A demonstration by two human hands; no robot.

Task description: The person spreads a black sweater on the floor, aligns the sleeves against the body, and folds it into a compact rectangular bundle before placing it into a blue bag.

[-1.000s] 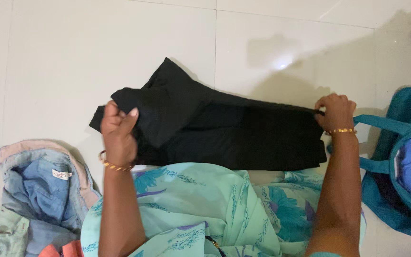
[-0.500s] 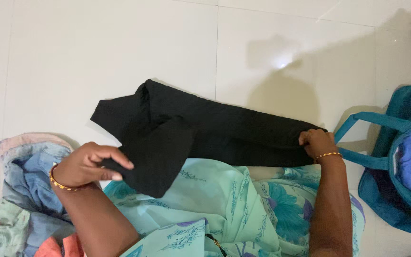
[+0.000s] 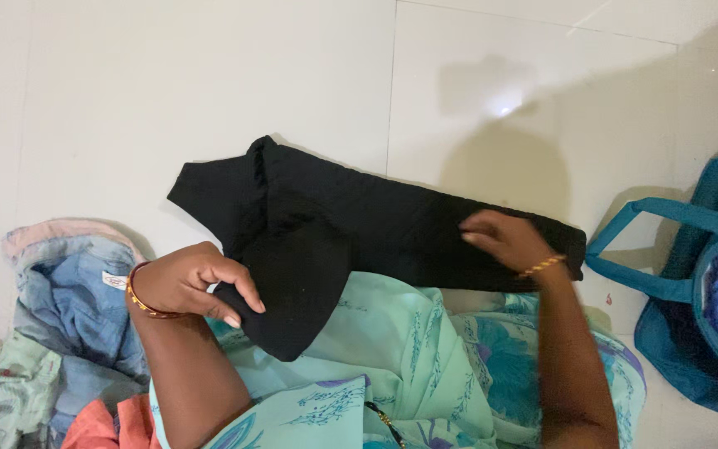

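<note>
A black garment (image 3: 351, 224) lies folded lengthwise on the white tiled floor, its near edge draped over my lap in a mint floral dress (image 3: 392, 366). My left hand (image 3: 197, 283) pinches the garment's lower left flap, fingers closed on the cloth. My right hand (image 3: 504, 241) rests flat on the right half of the garment, fingers spread and pointing left. Both wrists carry gold and red bangles.
A pile of clothes, with a light blue denim piece (image 3: 76, 308) on top, sits on the floor at the left. A teal bag (image 3: 691, 283) with handles and blue cloth inside stands at the right. White floor tiles (image 3: 168, 83) stretch beyond the garment.
My right hand let go of the garment's right end and slid left onto its top. My left hand pulled the left flap down toward my lap and keeps hold of it.
</note>
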